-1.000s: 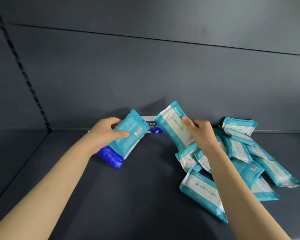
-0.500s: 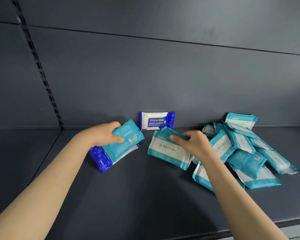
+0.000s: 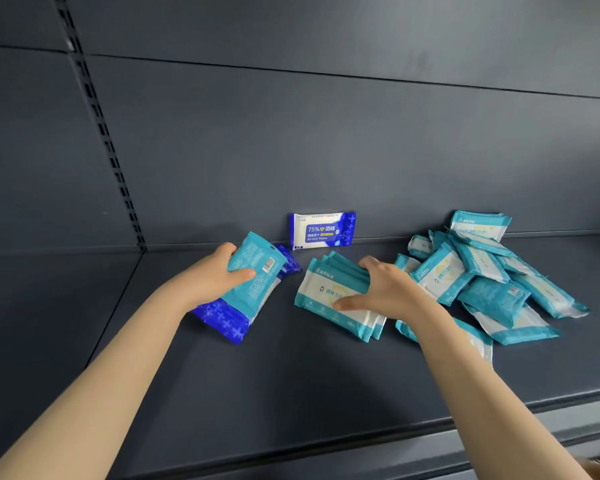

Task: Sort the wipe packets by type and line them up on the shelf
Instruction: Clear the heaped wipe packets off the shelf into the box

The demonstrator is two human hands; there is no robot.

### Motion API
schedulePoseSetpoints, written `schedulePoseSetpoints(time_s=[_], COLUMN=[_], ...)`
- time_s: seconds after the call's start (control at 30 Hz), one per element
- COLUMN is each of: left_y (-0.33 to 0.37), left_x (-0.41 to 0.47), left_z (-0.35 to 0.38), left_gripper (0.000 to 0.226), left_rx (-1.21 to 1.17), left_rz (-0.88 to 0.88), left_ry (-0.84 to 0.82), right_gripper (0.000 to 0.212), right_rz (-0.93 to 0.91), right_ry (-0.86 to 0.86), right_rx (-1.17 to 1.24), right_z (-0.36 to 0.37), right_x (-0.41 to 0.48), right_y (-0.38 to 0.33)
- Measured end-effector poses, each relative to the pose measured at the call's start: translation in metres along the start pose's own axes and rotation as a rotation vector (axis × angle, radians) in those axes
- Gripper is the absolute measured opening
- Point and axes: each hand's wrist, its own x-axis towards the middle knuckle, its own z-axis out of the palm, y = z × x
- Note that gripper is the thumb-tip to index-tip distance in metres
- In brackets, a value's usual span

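Observation:
My left hand (image 3: 215,277) grips a small bundle of packets: a teal packet (image 3: 257,271) with a barcode on top and a dark blue packet (image 3: 222,320) beneath it, tilted just above the shelf. My right hand (image 3: 381,289) grips a stack of teal-and-white packets (image 3: 329,299) lying on the shelf, thumb on top and fingers over the far edge. One blue-and-white alcohol wipe packet (image 3: 321,231) stands upright against the back wall. A loose pile of several teal packets (image 3: 482,278) lies to the right of my right hand.
The dark grey shelf (image 3: 291,382) has a front lip at the bottom edge. A slotted upright rail (image 3: 101,133) runs down the back wall at the left, with another shelf bay beyond it.
My right hand has lowered its teal packets from upright in the air down flat onto the shelf. The left hand's bundle has sunk slightly. The view has shifted, uncovering the standing alcohol packet.

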Motion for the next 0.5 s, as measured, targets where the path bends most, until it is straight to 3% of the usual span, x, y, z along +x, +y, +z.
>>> schedulePoseSetpoints(time_s=[0.17, 0.23, 0.33, 0.4, 0.5], left_y=[0.001, 0.012, 0.040, 0.061, 0.100], left_x=[-0.010, -0.018, -0.031, -0.035, -0.038], left_z=[0.004, 0.008, 0.011, 0.018, 0.042], left_gripper=[0.037, 0.038, 0.036, 0.036, 0.038], left_rx=[-0.361, -0.647, -0.989, -1.027, -1.049], left_rz=[-0.066, -0.083, -0.072, -0.053, -0.029], left_ry=[0.108, 0.108, -0.024, -0.158, -0.263], right_gripper=[0.061, 0.058, 0.053, 0.044, 0.038], right_rz=[0.094, 0.154, 0.195, 0.197, 0.221], right_ry=[0.170, 0.266, 0.357, 0.399, 0.474], right_rx=[0.157, 0.340, 0.745, 0.928, 1.010], right_z=[0.001, -0.004, -0.022, -0.037, -0.055], right_x=[-0.014, -0.021, -0.040, -0.058, -0.093], right_y=[-0.004, 0.001, 0.013, 0.026, 0.055])
